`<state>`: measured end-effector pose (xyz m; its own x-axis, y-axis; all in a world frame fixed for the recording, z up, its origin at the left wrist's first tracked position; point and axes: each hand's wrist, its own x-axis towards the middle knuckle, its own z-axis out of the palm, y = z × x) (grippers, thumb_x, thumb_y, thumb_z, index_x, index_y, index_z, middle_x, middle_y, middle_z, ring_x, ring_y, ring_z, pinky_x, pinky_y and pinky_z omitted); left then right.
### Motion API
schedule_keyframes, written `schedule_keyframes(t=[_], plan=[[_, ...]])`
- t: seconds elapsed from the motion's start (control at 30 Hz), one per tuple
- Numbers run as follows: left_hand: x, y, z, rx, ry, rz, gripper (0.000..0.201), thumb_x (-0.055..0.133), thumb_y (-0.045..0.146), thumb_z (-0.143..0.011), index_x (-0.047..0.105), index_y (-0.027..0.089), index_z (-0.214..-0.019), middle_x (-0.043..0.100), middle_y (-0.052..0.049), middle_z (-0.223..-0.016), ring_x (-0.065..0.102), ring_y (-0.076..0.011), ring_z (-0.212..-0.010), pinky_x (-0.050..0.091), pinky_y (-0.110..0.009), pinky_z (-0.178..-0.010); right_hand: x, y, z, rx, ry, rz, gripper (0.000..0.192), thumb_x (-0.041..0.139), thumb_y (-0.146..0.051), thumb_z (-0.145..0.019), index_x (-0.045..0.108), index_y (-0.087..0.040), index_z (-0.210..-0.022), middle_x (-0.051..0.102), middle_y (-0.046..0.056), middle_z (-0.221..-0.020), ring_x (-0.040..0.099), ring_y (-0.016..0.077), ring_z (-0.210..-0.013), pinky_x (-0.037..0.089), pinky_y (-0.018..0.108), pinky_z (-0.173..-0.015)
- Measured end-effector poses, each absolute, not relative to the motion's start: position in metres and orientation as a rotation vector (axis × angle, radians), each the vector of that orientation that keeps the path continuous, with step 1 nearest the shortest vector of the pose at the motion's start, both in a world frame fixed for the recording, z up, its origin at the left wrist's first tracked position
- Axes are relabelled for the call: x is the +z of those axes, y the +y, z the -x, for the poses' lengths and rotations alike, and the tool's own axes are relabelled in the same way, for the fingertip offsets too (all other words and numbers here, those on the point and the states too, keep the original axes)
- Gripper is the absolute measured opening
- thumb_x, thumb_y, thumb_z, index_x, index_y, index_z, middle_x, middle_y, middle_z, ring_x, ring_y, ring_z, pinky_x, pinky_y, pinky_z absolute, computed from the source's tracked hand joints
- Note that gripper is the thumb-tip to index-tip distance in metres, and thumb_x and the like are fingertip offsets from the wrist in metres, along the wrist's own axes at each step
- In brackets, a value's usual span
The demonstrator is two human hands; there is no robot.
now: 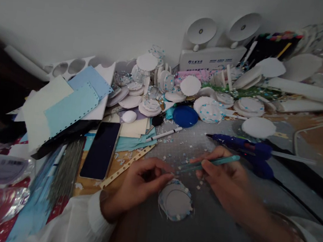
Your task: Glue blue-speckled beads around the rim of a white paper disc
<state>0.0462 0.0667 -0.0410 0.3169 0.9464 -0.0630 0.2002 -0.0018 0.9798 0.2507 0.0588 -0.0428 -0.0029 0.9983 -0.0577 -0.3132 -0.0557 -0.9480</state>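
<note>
Low in the middle is a round white disc, with thin wire loops and small blue and white stars around its rim. My left hand is closed, thumb and forefinger pinched together at the disc's upper edge. Whatever lies between those fingertips is too small to make out. A pair of teal tweezers is gripped in my right hand, its tips pointing left toward my left fingertips. Tiny loose stars are scattered on the grey mat near both hands.
A blue glue gun with its cord lies at right. At left are a phone, wire stems and punched paper sheets. Behind stand a blue lid, piled white discs and a two-lamp emergency light.
</note>
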Motion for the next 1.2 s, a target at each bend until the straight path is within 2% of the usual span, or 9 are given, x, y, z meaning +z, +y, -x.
schedule_keyframes(t=[0.17, 0.37, 0.57, 0.9, 1.07, 1.2], plan=[[-0.043, 0.068, -0.045, 0.828, 1.119, -1.431, 0.021, 0.07, 0.032, -0.079, 0.071, 0.011, -0.083, 0.048, 0.003, -0.056, 0.04, -0.0071, -0.05, 0.03, -0.019, -0.047, -0.045, 0.057, -0.254, 1.361, -1.017, 1.044, 0.018, 0.072, -0.031, -0.08, 0.056, -0.023, -0.08, 0.073, 0.002, -0.085, 0.068, 0.0126, -0.063, 0.057, 0.024, -0.059], [-0.04, 0.069, -0.045, 0.834, 1.115, -1.459, 0.02, 0.07, 0.031, -0.077, 0.07, 0.011, -0.077, 0.049, 0.002, -0.054, 0.04, -0.0072, -0.05, 0.031, -0.018, -0.046, -0.041, 0.052, -0.252, 1.269, -1.174, 1.064, 0.016, 0.073, -0.028, -0.079, 0.057, -0.025, -0.079, 0.074, 0.001, -0.086, 0.07, 0.0145, -0.065, 0.059, 0.024, -0.057], [-0.042, 0.067, -0.046, 0.828, 1.092, -1.453, 0.023, 0.07, 0.033, -0.077, 0.072, 0.011, -0.078, 0.05, 0.001, -0.053, 0.041, -0.0074, -0.049, 0.031, -0.018, -0.045, -0.038, 0.048, -0.249, 1.158, -1.282, 1.008, 0.016, 0.071, -0.019, -0.079, 0.059, -0.028, -0.08, 0.074, -0.002, -0.085, 0.072, 0.0155, -0.082, 0.061, 0.023, -0.066], [-0.044, 0.065, -0.045, 0.784, 1.077, -1.479, 0.021, 0.069, 0.031, -0.078, 0.075, 0.011, -0.078, 0.056, -0.002, -0.054, 0.044, -0.0089, -0.049, 0.034, -0.02, -0.045, -0.042, 0.049, -0.247, 1.093, -1.295, 1.077, 0.015, 0.072, -0.02, -0.078, 0.06, -0.028, -0.08, 0.073, -0.001, -0.085, 0.072, 0.0157, -0.082, 0.062, 0.024, -0.067], [-0.043, 0.065, -0.045, 0.795, 1.085, -1.483, 0.02, 0.068, 0.028, -0.078, 0.076, 0.01, -0.081, 0.057, -0.001, -0.054, 0.043, -0.0079, -0.048, 0.034, -0.019, -0.044, -0.041, 0.05, -0.248, 1.074, -1.306, 1.086, 0.013, 0.071, -0.022, -0.079, 0.059, -0.026, -0.08, 0.073, 0.001, -0.084, 0.072, 0.0167, -0.076, 0.06, 0.024, -0.058], [-0.042, 0.066, -0.047, 0.801, 1.08, -1.473, 0.019, 0.066, 0.027, -0.08, 0.075, 0.011, -0.082, 0.068, -0.006, -0.065, 0.051, -0.0096, -0.053, 0.038, -0.02, -0.047, -0.04, 0.052, -0.25, 0.946, -1.346, 1.114, 0.011, 0.07, -0.021, -0.079, 0.061, -0.027, -0.079, 0.071, 0.0, -0.083, 0.07, 0.0142, -0.078, 0.059, 0.022, -0.063]])
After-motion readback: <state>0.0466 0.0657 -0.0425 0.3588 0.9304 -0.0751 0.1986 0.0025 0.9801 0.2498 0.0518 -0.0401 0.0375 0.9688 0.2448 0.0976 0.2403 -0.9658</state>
